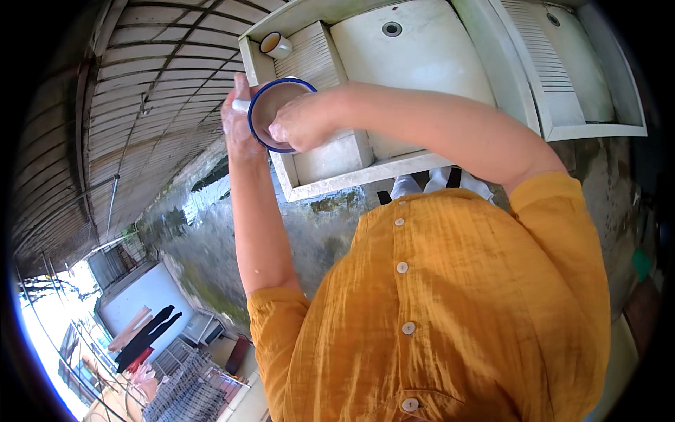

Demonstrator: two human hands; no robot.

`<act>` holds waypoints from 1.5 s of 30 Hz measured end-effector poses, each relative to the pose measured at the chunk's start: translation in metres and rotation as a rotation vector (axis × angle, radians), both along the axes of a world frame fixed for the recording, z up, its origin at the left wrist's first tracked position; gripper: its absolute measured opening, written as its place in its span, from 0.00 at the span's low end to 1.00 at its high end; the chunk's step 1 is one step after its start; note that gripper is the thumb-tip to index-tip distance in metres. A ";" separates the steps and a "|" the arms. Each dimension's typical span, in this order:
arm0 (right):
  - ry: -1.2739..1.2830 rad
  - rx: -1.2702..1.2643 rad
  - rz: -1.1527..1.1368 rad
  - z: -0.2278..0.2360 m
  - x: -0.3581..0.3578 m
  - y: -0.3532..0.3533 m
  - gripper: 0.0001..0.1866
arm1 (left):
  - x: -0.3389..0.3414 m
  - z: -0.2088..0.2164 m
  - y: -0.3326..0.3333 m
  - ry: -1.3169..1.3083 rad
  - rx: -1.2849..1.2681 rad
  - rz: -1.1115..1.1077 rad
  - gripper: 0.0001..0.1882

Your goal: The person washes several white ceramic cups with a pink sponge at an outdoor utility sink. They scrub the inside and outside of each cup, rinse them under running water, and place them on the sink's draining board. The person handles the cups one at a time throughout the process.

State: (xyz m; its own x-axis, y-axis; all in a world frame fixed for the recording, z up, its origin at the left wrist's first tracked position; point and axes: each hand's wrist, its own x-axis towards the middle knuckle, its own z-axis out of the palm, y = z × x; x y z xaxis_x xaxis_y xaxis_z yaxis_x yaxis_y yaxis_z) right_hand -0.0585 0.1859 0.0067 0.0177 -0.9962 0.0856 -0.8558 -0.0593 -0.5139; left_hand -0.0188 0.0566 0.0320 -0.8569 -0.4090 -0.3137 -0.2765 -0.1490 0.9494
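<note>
Mustard shirt (436, 295) closest; beyond it, the left hand (238, 126) is clamped on a blue-rimmed mug (266, 105) over the pale sink's (415, 60) left edge; the right hand (304, 124), fingers curled, reaches inside, whether gripping anything I cannot tell

Mug (264, 116) partly hidden by right hand (306, 122), sink (422, 60) cropped above

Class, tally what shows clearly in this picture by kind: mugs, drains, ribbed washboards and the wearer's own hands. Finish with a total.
Mugs: 2 (blue-rimmed mug, other mug)
Drains: 2 (left drain, right drain)
Washboards: 2 (left washboard, right washboard)
Hands: 2 (left hand, right hand)
Total: 8
</note>
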 end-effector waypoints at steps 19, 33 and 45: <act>-1.039 -0.093 -0.603 -0.016 0.011 -0.042 0.09 | 0.016 -0.036 -0.009 0.125 -0.081 0.403 0.23; -0.496 -0.502 -0.876 -0.039 0.029 -0.069 0.16 | 0.016 -0.086 -0.019 0.521 0.082 0.594 0.20; 0.613 -0.849 0.332 -0.021 -0.027 -0.012 0.06 | 0.032 -0.045 -0.065 -0.176 0.303 0.015 0.16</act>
State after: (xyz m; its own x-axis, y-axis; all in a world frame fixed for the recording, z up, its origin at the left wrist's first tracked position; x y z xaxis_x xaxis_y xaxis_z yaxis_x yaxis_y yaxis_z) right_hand -0.0858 0.1738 -0.0141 0.5480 -0.5548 0.6261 -0.8278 -0.4672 0.3106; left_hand 0.0130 -0.0086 -0.0129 -0.7735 -0.2870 -0.5651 -0.4276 -0.4219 0.7995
